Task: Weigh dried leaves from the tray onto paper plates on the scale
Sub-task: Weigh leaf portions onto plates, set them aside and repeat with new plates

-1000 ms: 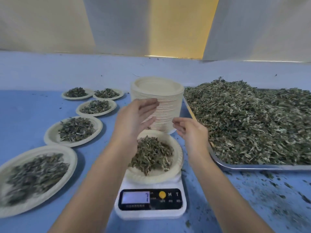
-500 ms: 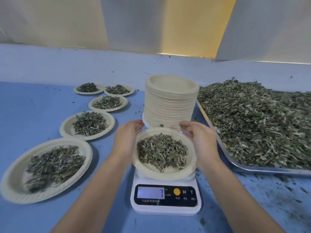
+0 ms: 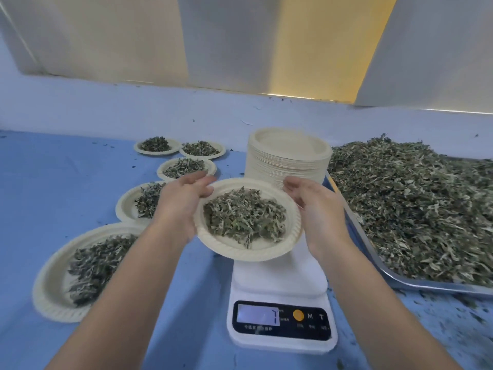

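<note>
Both hands grip one paper plate [image 3: 241, 252] by opposite edges. The left hand [image 3: 184, 206] wraps the plate's left rim, with its fingers curled over the far-left edge. The right hand [image 3: 317, 209] cups the right rim, its fingers bent inward against the far-right edge.

The plate carries a mound of dried leaves [image 3: 244, 218]. It sits tilted over the far-left part of the white scale [image 3: 280, 284], overhanging the scale's left side. Whether its underside touches the platform cannot be told.

The scale's near face bears a lit display [image 3: 257, 315] and an orange button [image 3: 298, 315]; the reading is too blurred to be sure of.

Just beyond the held plate stands a tall stack of empty plates [image 3: 288, 158]. To the right lies a metal tray [image 3: 400, 280] heaped with a leaf pile [image 3: 413, 209].

On the left, five filled plates [image 3: 42, 289] run from near to far across the blue table [image 3: 53, 182]. The left forearm covers part of the two nearest plates. Leaf fragments are scattered on the table near the tray.
</note>
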Motion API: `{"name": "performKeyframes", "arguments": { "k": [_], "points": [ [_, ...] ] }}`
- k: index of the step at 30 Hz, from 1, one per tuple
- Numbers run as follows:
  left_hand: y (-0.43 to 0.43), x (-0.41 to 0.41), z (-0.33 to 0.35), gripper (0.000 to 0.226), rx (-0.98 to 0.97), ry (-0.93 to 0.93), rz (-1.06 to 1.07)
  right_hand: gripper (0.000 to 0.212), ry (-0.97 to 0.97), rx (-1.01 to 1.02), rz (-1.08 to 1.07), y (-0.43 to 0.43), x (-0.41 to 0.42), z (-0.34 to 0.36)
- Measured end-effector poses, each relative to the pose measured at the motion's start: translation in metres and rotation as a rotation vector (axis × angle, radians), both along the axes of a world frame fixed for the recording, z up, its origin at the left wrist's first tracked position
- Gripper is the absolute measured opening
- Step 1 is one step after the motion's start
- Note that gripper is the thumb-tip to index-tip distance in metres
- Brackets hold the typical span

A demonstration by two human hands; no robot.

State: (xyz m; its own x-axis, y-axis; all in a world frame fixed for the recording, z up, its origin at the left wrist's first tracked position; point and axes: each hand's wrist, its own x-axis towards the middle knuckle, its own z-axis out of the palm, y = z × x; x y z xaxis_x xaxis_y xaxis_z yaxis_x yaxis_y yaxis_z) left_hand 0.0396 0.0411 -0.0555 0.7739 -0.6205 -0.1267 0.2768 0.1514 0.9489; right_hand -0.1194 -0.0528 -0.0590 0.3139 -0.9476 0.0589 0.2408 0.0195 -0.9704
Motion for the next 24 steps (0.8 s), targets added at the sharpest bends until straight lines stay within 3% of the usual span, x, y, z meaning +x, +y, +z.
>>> {"name": "performKeyframes", "arguments": {
  "k": [4, 9, 13, 24],
  "points": [
    [0.011, 0.037, 0.016, 0.037, -0.039, 0.04, 0.154, 0.016, 0.015, 0.016, 0.095, 0.011, 0.026, 0.005],
    [0.019, 0.091, 0.024, 0.033, -0.084, 0.093, 0.272, 0.004, 0.071, 0.249, 0.402, 0.017, 0.077, 0.012],
    [0.024, 0.136, 0.022, 0.004, -0.042, 0.198, 0.27, 0.005, 0.095, 0.351, 0.379, 0.008, 0.133, 0.014],
    [0.033, 0.24, -0.003, 0.01, 0.175, 0.184, 0.246, 0.008, 0.203, 0.353, 0.405, -0.013, 0.273, 0.008]
  ]
}}
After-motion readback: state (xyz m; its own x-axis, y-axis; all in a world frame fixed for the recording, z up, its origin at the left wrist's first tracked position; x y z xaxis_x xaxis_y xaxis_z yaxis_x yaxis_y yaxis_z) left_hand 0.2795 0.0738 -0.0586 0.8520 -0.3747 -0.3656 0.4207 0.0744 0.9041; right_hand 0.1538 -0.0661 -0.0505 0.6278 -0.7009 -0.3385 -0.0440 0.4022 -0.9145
